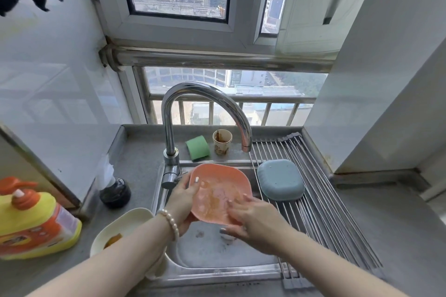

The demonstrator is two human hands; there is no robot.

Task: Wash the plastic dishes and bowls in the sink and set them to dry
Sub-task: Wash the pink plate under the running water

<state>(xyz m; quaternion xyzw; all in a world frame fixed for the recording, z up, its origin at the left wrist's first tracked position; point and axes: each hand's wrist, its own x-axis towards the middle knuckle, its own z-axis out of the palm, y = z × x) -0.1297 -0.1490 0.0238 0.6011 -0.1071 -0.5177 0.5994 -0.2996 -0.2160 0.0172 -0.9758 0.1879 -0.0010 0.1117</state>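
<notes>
We are partway through the wash. Our left hand (183, 196) grips the pink dish (218, 191) by its left rim, thumb over the edge, and tilts it up over the sink (217, 270). Our right hand (251, 219) lies on the dish's inner face with fingers spread flat, rubbing at the brownish residue there. No sponge shows under that hand, so we judge the scrubbing is being done with bare fingers. The tap (205, 108) arches above the dish; we cannot tell whether water is running.

One piece looks finished: the blue bowl (280, 179) sits upside down on the rack (325, 212) that spans the right side of the sink. One piece is still to do: the white dish (120, 231) rests on the worktop (135, 166) at the left rim of the sink, with an orange-brown smear inside it. The soap bottle (36, 219) stands further left. A green sponge (197, 147) and a stained paper cup (222, 142) stand behind the sink, beside the tap's base.

Next, we think, the pink dish needs rinsing under the spout until the residue is gone, then turning over and setting down on the rack near the blue bowl. That calls for keeping the left-hand grip firm, since a wet plastic rim can slip.
</notes>
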